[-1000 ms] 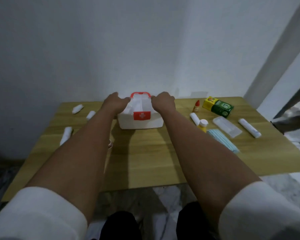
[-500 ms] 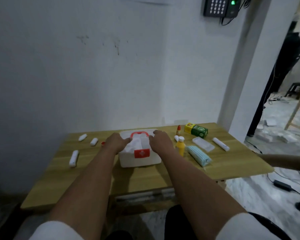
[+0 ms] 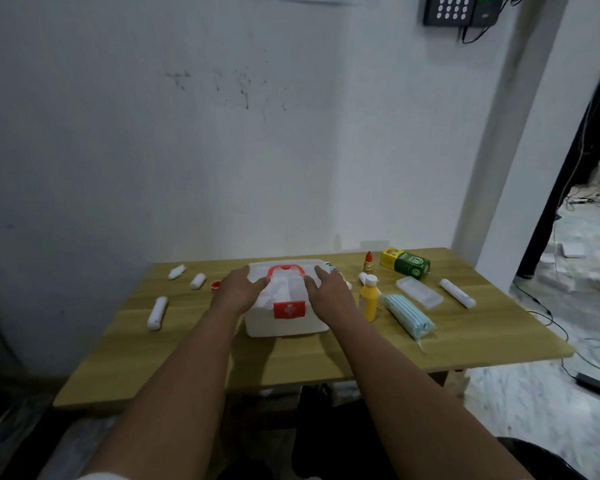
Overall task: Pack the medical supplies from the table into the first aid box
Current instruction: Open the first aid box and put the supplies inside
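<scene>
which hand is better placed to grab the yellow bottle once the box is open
Right. The right hand rests on the box beside the yellow bottle; the left hand is across the box.

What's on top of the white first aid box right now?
Both hands rest on the lid of the white plastic first aid box: left hand, right hand, either side of its red handle. The lid is shut, so the contents are hidden.

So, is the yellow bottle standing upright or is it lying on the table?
Upright. The yellow bottle stands on its base on the table with its white cap on top, just right of the first aid box.
</scene>
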Tool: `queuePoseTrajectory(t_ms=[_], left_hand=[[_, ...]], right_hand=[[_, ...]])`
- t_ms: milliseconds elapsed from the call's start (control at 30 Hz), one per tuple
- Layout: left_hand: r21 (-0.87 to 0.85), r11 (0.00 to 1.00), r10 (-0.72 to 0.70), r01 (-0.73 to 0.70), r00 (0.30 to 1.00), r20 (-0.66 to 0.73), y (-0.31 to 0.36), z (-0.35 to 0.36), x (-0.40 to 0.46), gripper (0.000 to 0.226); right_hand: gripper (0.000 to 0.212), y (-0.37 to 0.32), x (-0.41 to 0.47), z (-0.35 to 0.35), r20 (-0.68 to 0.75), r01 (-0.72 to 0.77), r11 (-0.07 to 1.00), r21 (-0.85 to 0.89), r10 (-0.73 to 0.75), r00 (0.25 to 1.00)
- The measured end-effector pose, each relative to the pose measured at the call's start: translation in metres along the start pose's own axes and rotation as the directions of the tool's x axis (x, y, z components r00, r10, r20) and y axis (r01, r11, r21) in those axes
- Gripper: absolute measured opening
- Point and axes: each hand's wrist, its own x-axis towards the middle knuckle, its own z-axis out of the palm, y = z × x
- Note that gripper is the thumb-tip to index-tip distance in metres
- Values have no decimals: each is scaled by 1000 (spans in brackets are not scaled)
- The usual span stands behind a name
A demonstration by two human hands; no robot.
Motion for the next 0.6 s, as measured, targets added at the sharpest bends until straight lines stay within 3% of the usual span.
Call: queuePoseTrajectory(t_ms=[167,300,367,500,600], left_hand=[[-16,1000,9,-9,1000,-12,1,0,-1,72],[-22,1000,12,-13,1000,-12,2,-2,-4,73],[-15,1000,16,-16,1000,-16,1,-2,-7,72],[-19,1000,14,-15,1000,-13,1,-3,-7,73],[-20,1000,11,-12,1000,-11,0,-3,-6,73]], right_hand=[[53,-1,5,-5,11,34,999,-36,-34,999],[32,-10,-1,-11,-92,235,955,-181,-254,963],[32,-10,-11,-7,-107,306,927,-217,-334,937],[65,3,-23,-3,4,366,903,-227,-375,927],[84,11,-22,-2,95,433,812,-391,-432,897]])
